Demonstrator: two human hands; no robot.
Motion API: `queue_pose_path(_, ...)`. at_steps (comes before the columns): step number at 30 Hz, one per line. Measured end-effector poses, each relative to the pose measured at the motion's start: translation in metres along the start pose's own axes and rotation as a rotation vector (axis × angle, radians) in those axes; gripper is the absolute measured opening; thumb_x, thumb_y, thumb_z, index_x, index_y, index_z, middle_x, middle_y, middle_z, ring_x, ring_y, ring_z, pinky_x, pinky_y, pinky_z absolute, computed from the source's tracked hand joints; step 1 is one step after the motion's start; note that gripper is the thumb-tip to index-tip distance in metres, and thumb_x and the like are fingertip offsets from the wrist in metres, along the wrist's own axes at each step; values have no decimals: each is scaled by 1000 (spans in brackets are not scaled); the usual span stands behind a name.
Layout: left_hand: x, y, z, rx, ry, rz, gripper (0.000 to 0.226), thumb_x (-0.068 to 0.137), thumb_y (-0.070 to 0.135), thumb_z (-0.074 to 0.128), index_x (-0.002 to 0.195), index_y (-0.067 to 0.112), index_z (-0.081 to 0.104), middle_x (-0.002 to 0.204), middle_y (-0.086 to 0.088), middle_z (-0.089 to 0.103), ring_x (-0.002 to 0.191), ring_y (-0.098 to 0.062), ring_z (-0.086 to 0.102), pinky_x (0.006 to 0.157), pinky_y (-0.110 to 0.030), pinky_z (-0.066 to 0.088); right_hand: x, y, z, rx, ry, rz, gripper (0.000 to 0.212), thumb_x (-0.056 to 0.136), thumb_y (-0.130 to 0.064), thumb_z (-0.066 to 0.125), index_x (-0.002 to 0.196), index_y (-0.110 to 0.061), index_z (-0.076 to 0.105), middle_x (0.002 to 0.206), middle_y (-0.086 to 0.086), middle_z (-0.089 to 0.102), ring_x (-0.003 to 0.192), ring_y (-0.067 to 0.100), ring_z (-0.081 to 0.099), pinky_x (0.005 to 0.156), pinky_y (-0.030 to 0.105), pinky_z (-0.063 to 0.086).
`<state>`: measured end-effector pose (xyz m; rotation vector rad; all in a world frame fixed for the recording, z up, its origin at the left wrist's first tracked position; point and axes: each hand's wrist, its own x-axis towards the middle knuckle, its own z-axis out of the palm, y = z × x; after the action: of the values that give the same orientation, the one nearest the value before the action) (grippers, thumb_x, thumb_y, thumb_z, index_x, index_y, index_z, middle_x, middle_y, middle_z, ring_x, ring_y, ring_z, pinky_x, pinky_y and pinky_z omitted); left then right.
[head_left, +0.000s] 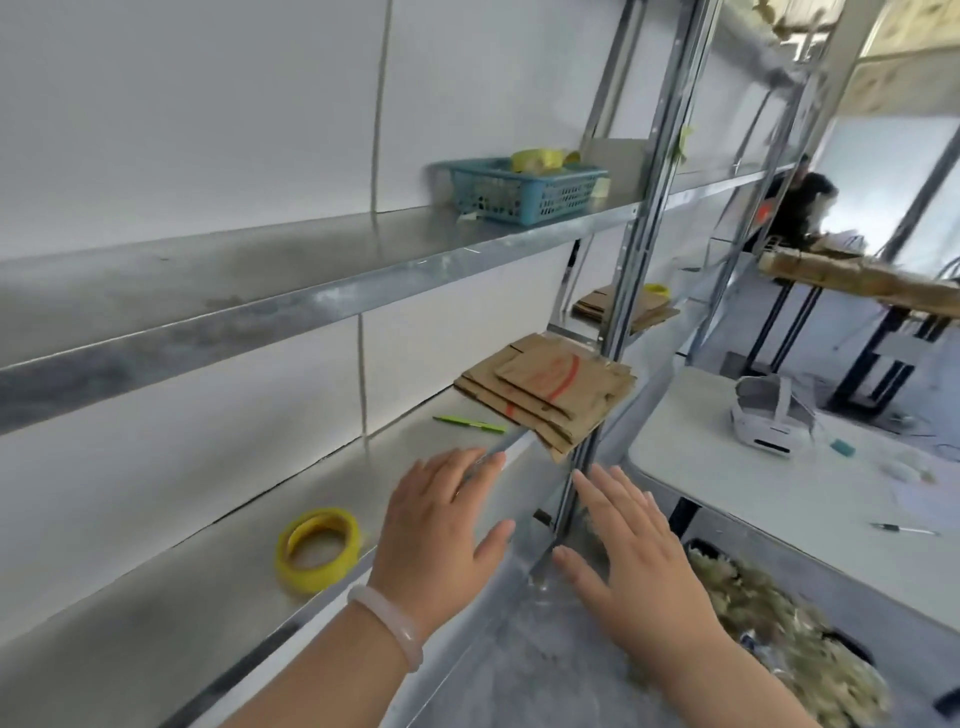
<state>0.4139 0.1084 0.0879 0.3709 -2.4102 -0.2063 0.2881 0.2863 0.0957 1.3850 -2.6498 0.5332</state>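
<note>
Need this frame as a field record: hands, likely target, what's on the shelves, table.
left hand: open, fingers straight, holds nothing, over the front edge of the lower shelf
right hand: open, holds nothing, beside the shelf upright
likely target: flattened cardboard stack, ahead of both hands, near corner jutting past the shelf's front edge
lower shelf, also: yellow tape roll, green pen
upper shelf: blue basket
white table, right: white headset

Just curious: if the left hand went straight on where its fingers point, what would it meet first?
Probably the cardboard stack just ahead of the left hand, though depth is hard to judge.
</note>
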Motion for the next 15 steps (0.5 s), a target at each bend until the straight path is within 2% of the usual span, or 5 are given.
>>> queue_pose_path(3, 40, -18, 43, -49, -66, -21, 55, 85, 45, 55, 134, 22, 49, 129, 2, 54, 118, -19, 50, 92, -39, 49, 45, 31, 8, -2, -18, 68, 79, 84, -75, 13, 152, -40, -4, 151, -28, -14, 136, -10, -25, 112, 19, -19)
queue_pose_path(11, 155, -63, 143, -117, -221, -86, 56, 88, 50, 45, 136, 22, 48, 132, 2, 53, 122, -16, 49, 100, -32, 43, 161, 111, 23, 19, -118, 203, 71, 96, -62, 29, 155, -36, 1, 161, -19, -6, 138, -6, -18, 119, 25, -9)
queue_pose_path(15, 176, -73, 194, -125, -339, -91, 57, 88, 53, 43, 139, 29, 42, 138, 5, 48, 128, -14, 44, 102, -38, 45, 216, 157, 44, 47, -190, 259, 71, 98, -57, 36, 156, -32, 4, 162, -16, -2, 148, 3, -11, 119, 26, -4)
